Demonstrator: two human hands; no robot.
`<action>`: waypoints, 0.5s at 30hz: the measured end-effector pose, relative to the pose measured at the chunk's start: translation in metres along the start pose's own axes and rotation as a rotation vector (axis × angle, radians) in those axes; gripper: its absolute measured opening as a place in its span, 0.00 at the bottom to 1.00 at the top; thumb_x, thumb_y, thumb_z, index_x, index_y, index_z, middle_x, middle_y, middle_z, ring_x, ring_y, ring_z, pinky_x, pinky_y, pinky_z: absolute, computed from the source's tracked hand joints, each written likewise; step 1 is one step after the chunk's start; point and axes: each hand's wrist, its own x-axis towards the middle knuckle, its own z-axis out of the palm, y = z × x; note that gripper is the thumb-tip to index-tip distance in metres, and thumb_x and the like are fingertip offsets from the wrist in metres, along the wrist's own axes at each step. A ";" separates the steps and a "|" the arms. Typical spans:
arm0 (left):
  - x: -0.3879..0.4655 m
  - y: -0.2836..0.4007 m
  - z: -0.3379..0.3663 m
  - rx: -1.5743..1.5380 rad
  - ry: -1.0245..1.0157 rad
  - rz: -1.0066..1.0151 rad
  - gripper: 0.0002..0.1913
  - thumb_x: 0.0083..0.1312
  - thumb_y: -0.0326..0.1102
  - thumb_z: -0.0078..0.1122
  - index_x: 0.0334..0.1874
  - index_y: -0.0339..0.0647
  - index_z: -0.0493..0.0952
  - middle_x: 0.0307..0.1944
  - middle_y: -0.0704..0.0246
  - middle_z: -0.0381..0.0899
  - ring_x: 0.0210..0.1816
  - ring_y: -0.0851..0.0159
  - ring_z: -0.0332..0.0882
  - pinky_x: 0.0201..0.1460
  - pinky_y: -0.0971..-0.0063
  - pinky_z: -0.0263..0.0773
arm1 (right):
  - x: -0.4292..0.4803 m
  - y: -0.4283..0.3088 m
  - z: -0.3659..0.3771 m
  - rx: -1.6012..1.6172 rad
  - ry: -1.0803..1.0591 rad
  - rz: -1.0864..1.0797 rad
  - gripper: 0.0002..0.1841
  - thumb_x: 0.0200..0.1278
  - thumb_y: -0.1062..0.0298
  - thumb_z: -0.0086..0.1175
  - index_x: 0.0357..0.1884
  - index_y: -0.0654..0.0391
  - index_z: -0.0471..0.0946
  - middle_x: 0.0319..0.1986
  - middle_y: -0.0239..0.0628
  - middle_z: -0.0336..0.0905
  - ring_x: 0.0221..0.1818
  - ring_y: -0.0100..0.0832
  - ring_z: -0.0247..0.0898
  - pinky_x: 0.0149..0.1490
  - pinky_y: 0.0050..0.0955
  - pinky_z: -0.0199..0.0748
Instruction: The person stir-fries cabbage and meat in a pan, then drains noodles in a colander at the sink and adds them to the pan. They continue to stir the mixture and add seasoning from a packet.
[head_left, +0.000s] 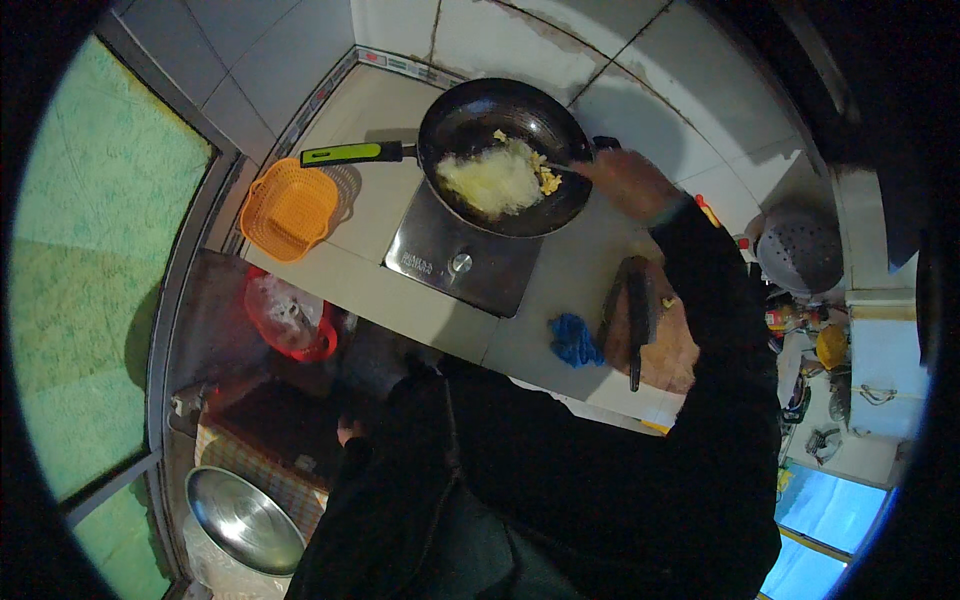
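A dark wok (480, 120) with a green and black handle sits on a steel-topped stove (465, 262). Inside it lie a pale, shredded mass of food (491, 180) and some yellow chopped pieces (550, 182) on its right side. My right hand (630, 184) is at the wok's right rim, closed on a thin metal utensil (564, 168) that reaches into the food; its tip is hidden. Low at my left side, in shadow, my left hand (349, 430) shows only in part, and whether it holds anything is unclear.
An orange plastic basket (289, 211) stands left of the stove. To the right are a blue cloth (576, 341) and a knife (637, 322) on a round wooden board (671, 349). Below the counter's left end are a red basket (322, 349) and a metal bowl (244, 520).
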 end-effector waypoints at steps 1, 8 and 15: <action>-0.001 0.001 0.000 -0.007 0.004 -0.027 0.29 0.50 0.41 0.59 0.57 0.39 0.73 0.49 0.56 0.79 0.50 0.51 0.77 0.52 0.61 0.71 | -0.021 -0.013 -0.005 -0.120 -0.083 0.076 0.17 0.62 0.70 0.43 0.53 0.47 0.75 0.27 0.49 0.73 0.30 0.46 0.73 0.36 0.43 0.70; 0.036 -0.040 0.028 -0.147 -0.075 0.101 0.28 0.53 0.40 0.59 0.58 0.38 0.72 0.52 0.56 0.77 0.53 0.53 0.75 0.55 0.63 0.70 | -0.018 -0.028 0.039 -0.225 0.014 0.305 0.19 0.59 0.72 0.44 0.54 0.52 0.73 0.32 0.50 0.74 0.34 0.46 0.74 0.37 0.43 0.72; 0.034 -0.016 0.024 -0.366 -0.042 0.150 0.26 0.55 0.44 0.60 0.55 0.40 0.74 0.52 0.59 0.77 0.51 0.54 0.76 0.53 0.64 0.71 | -0.056 -0.035 0.045 -0.118 0.006 0.243 0.14 0.65 0.67 0.43 0.50 0.61 0.72 0.29 0.50 0.75 0.32 0.49 0.74 0.36 0.47 0.71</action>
